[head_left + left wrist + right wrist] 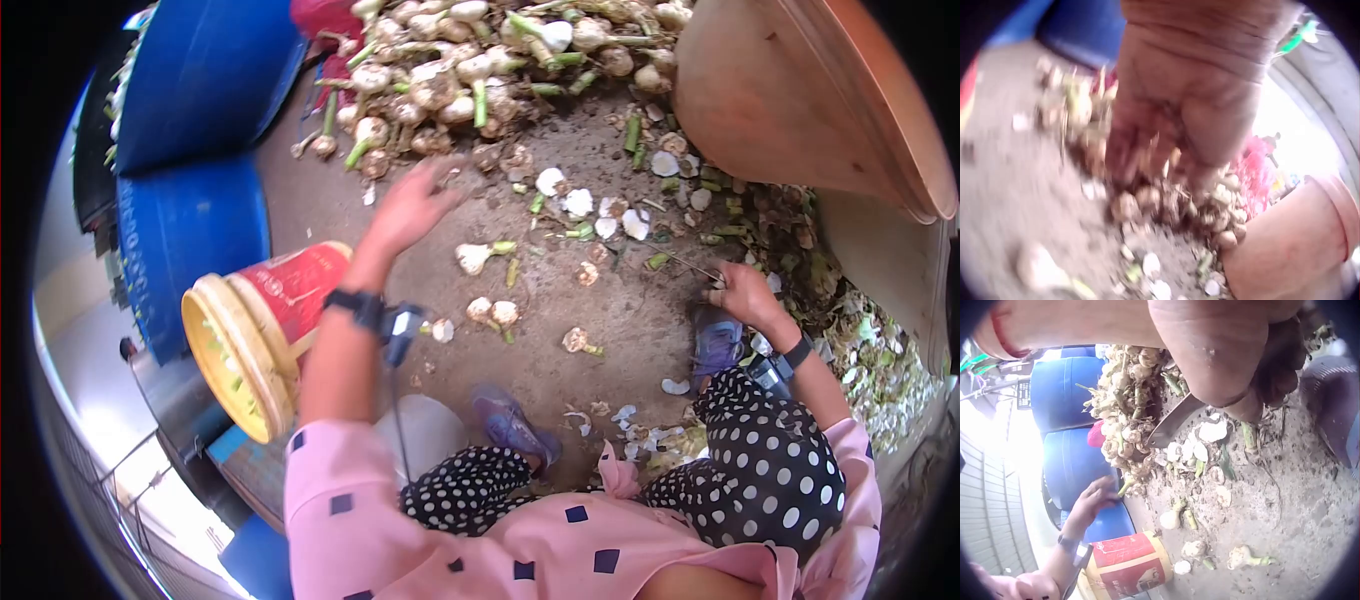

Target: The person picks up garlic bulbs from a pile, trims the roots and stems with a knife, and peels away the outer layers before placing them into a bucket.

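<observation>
The left hand [412,205] reaches over the floor at the near edge of a heap of garlic bulbs [435,85], its fingers extended and slightly bent. In the left wrist view that hand [1179,106] hangs over the bulbs [1147,200], with no bulb plainly gripped. The right hand [748,297] holds a knife [690,265] above the right shoe. In the right wrist view the fingers curl round the handle, and the knife's blade [1175,422] points toward the heap. A trimmed bulb with a green stem [474,258] lies between the hands.
A red and yellow bucket [300,285] lies on its side at left, near blue barrels [205,80]. At upper right stands a large orange tub [790,90]. Peelings [880,370] cover the right side. Loose bulbs [575,340] and cut stems dot the floor.
</observation>
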The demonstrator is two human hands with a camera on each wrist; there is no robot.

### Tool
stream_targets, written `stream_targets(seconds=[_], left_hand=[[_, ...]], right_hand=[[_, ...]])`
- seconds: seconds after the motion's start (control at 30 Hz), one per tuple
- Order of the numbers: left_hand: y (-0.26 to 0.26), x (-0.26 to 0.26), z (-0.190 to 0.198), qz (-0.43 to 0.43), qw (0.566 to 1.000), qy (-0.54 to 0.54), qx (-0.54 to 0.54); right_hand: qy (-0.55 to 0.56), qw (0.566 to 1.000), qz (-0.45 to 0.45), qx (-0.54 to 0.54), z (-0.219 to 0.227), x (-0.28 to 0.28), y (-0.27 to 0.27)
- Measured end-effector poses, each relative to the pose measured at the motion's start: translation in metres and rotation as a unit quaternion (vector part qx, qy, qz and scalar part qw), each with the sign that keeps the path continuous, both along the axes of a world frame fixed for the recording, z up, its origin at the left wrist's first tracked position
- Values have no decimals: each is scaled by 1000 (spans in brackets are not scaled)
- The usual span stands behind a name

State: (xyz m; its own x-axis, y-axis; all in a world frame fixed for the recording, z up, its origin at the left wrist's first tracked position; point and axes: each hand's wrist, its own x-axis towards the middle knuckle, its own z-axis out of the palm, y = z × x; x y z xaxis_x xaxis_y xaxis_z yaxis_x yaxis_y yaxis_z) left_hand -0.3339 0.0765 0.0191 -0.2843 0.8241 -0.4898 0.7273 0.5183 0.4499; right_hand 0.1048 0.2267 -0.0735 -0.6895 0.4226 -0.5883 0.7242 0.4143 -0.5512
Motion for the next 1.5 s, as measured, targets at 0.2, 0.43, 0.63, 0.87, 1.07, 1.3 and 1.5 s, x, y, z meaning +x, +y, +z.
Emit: stream_targets(seconds=[0.2, 0.43, 0.63, 0.87, 1.07, 1.3, 1.5], left_hand=[[41, 59, -137, 92, 956, 273, 57], [17, 211, -54, 439, 725, -519, 107], [-2, 243, -13, 372, 756, -511, 168], [18, 275, -11, 212, 887, -319, 258], [20, 292, -9, 398, 636, -616, 239], [2, 275, -33, 253, 885, -327, 211], [-13, 274, -58, 155, 921, -258, 248]], right_hand=[[10, 1000, 5, 28, 15, -7, 22], [193, 981, -29, 10, 47, -44, 17], [110, 993, -11, -42, 19, -12, 30], [298, 887, -194, -296, 71, -22, 10], [407, 907, -79, -71, 70, -30, 0], [339, 922, 14, 184, 88, -24, 7], [306, 927, 38, 212, 89, -27, 4]])
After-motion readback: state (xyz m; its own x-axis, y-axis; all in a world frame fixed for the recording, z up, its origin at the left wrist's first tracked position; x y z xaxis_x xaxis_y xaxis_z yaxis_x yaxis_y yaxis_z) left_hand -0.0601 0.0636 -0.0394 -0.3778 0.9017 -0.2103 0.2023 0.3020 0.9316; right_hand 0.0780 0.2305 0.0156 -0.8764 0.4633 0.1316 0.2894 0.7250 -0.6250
